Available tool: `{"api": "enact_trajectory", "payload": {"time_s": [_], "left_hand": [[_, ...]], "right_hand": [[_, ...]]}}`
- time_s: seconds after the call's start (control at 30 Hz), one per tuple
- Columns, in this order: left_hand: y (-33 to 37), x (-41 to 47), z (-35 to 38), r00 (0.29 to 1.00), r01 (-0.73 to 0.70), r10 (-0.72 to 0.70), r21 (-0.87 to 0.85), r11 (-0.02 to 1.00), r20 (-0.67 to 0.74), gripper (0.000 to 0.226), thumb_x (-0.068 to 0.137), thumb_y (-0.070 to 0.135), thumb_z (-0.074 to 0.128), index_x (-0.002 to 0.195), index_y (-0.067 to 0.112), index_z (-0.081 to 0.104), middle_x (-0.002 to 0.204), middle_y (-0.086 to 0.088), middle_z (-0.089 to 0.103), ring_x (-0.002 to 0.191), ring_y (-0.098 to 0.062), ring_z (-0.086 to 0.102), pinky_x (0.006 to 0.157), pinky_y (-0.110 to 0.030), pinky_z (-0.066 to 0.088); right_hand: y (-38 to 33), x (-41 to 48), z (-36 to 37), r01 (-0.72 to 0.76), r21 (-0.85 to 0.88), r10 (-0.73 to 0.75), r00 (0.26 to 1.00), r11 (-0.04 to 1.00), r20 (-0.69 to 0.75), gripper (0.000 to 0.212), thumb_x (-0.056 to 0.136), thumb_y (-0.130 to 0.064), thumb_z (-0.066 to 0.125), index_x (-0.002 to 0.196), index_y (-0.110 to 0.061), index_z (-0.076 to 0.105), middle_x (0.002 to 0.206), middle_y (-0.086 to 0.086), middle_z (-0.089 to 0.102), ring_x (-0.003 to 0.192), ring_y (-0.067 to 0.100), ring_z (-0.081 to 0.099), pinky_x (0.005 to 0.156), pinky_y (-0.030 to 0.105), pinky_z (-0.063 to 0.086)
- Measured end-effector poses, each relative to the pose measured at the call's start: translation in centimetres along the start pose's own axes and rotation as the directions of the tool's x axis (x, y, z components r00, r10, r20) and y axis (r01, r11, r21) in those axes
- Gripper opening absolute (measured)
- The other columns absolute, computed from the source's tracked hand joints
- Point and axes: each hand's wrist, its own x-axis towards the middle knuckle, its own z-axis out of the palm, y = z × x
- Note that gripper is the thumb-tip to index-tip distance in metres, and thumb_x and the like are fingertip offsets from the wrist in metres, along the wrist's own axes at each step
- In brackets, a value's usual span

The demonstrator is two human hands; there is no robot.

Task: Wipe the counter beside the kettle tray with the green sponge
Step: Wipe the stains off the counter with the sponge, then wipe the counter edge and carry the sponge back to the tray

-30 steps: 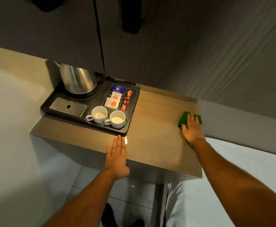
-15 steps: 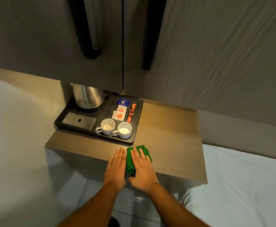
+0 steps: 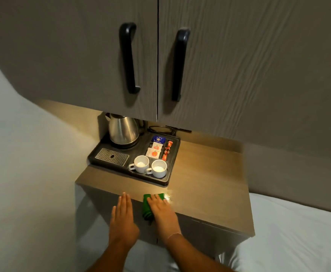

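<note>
The green sponge [image 3: 147, 207] lies at the front edge of the wooden counter [image 3: 206, 173], partly hanging over it. My right hand [image 3: 161, 211] presses flat on top of the sponge, fingers pointing toward the black kettle tray [image 3: 172, 165]. My left hand [image 3: 122, 218] is flat with fingers together, just left of the sponge at the counter's front edge, holding nothing. The tray sits on the counter's left half with a steel kettle [image 3: 123, 130] at its back.
Two white cups [image 3: 150, 167] and several sachets [image 3: 157, 148] sit in the tray. Grey cabinet doors with black handles [image 3: 129, 57] hang low over the counter. A white bed [image 3: 298, 232] lies to the right, a white wall to the left.
The right hand swept the sponge from the counter's far right edge to the front edge next to the left hand, and stays there. The camera has tilted upward.
</note>
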Motion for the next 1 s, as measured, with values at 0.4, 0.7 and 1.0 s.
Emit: {"api": "enact_trajectory", "payload": {"time_s": [0.4,0.7,1.0], "left_hand": [[-13.0,-22.3,-4.5,0.836,0.531,-0.533,-0.05,0.846,-0.131,0.108,0.092,0.032,0.058,0.165,0.013,-0.019,0.176,-0.006,-0.024,0.163,-0.023,-0.019,0.132,-0.042,-0.011],[-19.4,-48.9,-0.8,0.479,0.86,-0.874,-0.159,0.486,-0.082,0.103,0.095,0.03,0.056,0.167,0.016,-0.016,0.176,-0.003,-0.023,0.162,-0.021,-0.021,0.132,-0.042,-0.012],[-26.0,-68.2,6.7,0.291,0.929,-0.955,-0.219,0.297,-0.06,0.085,0.105,0.036,0.043,0.167,0.02,-0.013,0.179,0.0,-0.014,0.164,-0.021,-0.014,0.131,-0.041,-0.008]], "right_hand": [[-20.1,-1.7,6.2,0.367,0.336,-0.425,0.898,0.867,0.117,0.059,0.106,-0.011,0.055,0.162,-0.024,0.041,0.167,0.0,0.042,0.145,0.026,0.052,0.119,0.04,0.044],[-34.3,-16.0,15.5,0.571,0.402,-0.667,0.39,0.716,0.635,0.032,0.1,-0.008,0.064,0.131,-0.014,0.07,0.125,0.01,0.076,0.119,0.027,0.07,0.101,0.027,0.051],[-44.7,-33.1,25.0,0.686,0.368,-0.583,0.1,0.628,0.806,0.022,0.104,-0.021,0.06,0.124,-0.018,0.07,0.125,0.008,0.073,0.118,0.027,0.068,0.105,0.036,0.054]]}}
